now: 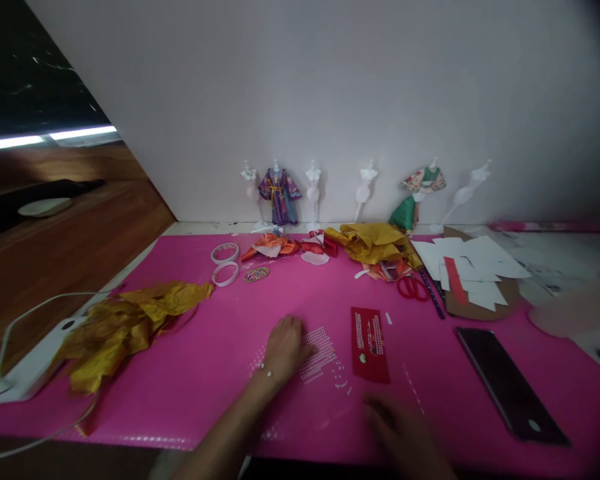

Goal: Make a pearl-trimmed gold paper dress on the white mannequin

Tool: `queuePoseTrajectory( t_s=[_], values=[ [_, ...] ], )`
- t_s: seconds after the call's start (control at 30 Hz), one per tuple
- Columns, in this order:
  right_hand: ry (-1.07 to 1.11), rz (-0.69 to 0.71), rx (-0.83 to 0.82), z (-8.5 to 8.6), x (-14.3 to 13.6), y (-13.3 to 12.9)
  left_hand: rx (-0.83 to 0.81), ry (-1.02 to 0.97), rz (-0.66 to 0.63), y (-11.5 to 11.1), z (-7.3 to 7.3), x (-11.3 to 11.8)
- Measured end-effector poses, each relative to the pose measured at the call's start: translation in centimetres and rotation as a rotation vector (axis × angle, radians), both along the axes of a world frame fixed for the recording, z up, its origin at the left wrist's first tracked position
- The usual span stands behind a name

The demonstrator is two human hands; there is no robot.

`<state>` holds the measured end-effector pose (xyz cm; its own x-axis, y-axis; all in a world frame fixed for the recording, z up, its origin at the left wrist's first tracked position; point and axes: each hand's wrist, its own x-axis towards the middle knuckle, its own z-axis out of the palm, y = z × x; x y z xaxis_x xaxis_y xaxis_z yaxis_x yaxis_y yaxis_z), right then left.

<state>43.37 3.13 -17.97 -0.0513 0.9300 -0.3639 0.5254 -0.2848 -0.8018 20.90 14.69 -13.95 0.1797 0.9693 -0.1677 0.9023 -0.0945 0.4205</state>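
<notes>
My left hand [286, 348] lies on a clear sheet of small white stick-on pearls [324, 350], fingers resting on it and thumb apart towards the right. Part of the sheet is hidden beneath the hand. Some pearls at its lower right stand loosely scattered. Close by on the right lies a red card [371, 370] with rows of pearls and a pale oval spot. Below this card, near the table's front edge, my right hand [393, 423] hovers slightly blurred, fingers curled and thumb drawn to them. Whatever is between those fingertips is too blurred to see.
Crumpled golden fabric [125, 320] lies left by a white power strip [45, 363]. Tape rolls [225, 274], orange scraps [270, 247], red scissors [413, 289] and white papers [473, 263] sit farther back. A dark phone-like slab [510, 387] lies right. Miniature mannequins [313, 187], some dressed, line the wall.
</notes>
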Motion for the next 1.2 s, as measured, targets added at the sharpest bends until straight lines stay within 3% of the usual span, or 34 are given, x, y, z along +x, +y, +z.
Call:
queuePoseTrajectory(
  t_s=[0.23, 0.53, 0.7, 0.83, 0.93, 1.07, 1.2],
  values=[
    [0.109, -0.157, -0.040, 0.2, 0.8, -0.3, -0.064, -0.167, 0.045, 0.2, -1.2, -0.6],
    [0.290, -0.323, -0.063, -0.9, 0.2, -0.6, -0.201, -0.591, 0.048, -1.2, -0.8, -3.1],
    [0.392, -0.341, -0.090, -0.9, -0.4, -1.0, -0.344, -0.906, 0.249, -3.2, -1.5, -3.7],
    [0.471, -0.349, -0.095, -1.1, 0.0, -1.2, -0.406, -1.156, 0.409, -4.9, -1.9, -3.0],
    [0.669, -0.454, -0.106, -2.0, -0.5, -1.2, -0.399, -1.309, 0.519, -6.1, -1.8, -2.0],
    [0.967, -0.562, -0.100, -3.2, -3.4, -1.3, -0.347, -1.431, 0.632, -7.8, -1.1, -0.3],
    [0.927, -0.514, -0.092, -3.0, -6.4, -1.4, -0.337, -1.508, 0.620, -9.2, -0.5, 1.2]
  ],
)
